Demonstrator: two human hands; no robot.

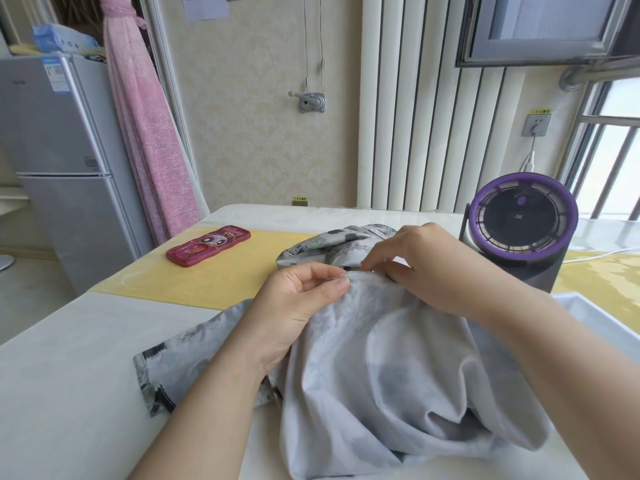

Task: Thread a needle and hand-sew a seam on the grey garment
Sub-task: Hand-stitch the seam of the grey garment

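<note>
Purple fan (523, 220) blocks 2 o'clock of grey garment (381, 358), white tray (588, 311) at 3 o'clock, red phone case (207, 245) at 10 o'clock, tabletop (69, 375) passable at 8 o'clock.

Bare forearms (207, 393) — left hand (294, 301), right hand (433, 268).

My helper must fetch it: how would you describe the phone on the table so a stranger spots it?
Find the pale table, then the yellow mat across it. The phone lies flat on the mat's left end, left of the grey garment. Its red-pink cartoon case is the only red thing there, unlike the purple-rimmed fan at the right.
</note>
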